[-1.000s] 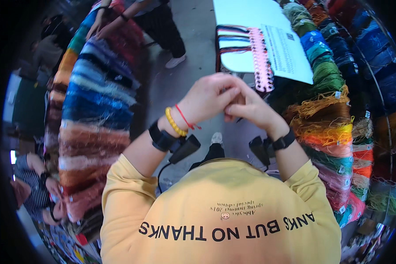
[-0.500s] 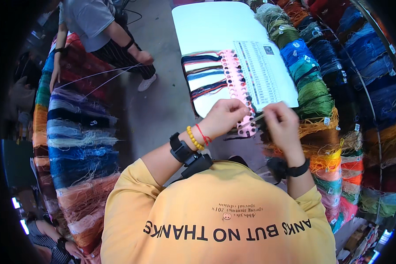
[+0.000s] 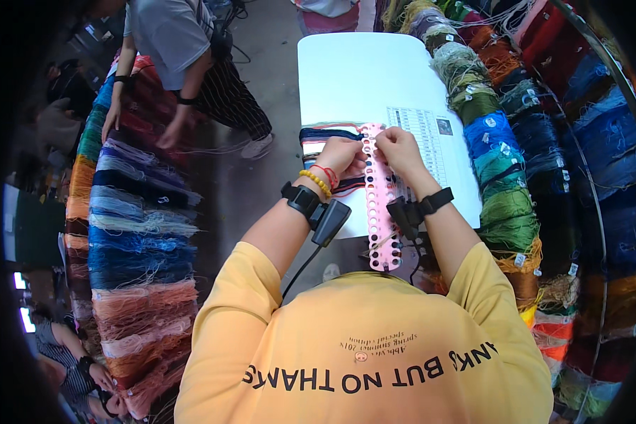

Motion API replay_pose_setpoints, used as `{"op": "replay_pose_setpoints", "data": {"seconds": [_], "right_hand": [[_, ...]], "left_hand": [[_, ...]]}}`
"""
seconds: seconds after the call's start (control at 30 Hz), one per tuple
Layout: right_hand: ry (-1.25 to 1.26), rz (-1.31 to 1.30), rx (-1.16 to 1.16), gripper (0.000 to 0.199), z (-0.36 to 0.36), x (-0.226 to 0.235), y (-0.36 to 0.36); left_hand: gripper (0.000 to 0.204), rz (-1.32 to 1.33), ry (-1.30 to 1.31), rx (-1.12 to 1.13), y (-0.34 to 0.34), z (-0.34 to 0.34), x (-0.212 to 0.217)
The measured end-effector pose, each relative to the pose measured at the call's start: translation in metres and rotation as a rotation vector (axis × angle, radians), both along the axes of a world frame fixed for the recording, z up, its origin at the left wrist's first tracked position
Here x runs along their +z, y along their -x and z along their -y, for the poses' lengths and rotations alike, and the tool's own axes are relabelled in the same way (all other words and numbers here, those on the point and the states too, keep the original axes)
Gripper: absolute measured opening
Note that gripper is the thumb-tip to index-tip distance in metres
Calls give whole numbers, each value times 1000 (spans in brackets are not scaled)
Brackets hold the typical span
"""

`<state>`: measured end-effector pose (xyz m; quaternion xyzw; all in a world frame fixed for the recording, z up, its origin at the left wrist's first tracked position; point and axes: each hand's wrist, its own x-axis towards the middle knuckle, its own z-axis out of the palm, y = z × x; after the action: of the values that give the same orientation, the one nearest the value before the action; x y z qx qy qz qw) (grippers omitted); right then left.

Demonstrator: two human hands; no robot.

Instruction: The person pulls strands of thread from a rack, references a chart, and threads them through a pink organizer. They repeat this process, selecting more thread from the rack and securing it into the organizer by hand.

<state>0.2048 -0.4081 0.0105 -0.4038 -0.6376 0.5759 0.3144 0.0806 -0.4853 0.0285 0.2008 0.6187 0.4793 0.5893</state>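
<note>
A long pink floss card [image 3: 376, 205] with a row of holes lies on a white printed sheet [image 3: 360, 78], its near end sticking out past the sheet's edge. Bundles of dark blue, red and pale embroidery thread [image 3: 328, 133] hang from its left side. My left hand [image 3: 343, 157] lies over these bundles by the card's left edge, fingers curled; what they grip is hidden. From the right, my right hand [image 3: 399, 152] pinches at the card's upper part, fingers closed. Anything between its fingertips is too small to make out.
Hanks of coloured thread hang on a rack to the right [image 3: 502, 162] and another to the left [image 3: 145, 212]. Beyond the left rack a person [image 3: 169, 42] handles pale strands. Another person's arm [image 3: 85, 353] shows at lower left.
Both my hands have moved from the card's near end up to its far part. The strand stretched between them is no longer visible. The view has shifted, and the other person's hand has lowered.
</note>
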Motion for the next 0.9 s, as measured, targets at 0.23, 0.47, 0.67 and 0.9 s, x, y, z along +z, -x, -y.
{"op": "replay_pose_setpoints", "data": {"seconds": [0.23,0.47,0.67,0.9], "right_hand": [[-110,206,10,16,-9,-4,5],[-263,292,35,19,-10,-2,2],[-375,333,53,17,-2,7,4],[-492,582,144,17,-2,16,2]], "left_hand": [[10,-137,-60,-14,1,-11,-7],[11,-102,-96,-19,3,-19,-10],[13,-102,-60,-97,9,-24,-12],[16,-213,-102,-79,8,-20,-8]]}}
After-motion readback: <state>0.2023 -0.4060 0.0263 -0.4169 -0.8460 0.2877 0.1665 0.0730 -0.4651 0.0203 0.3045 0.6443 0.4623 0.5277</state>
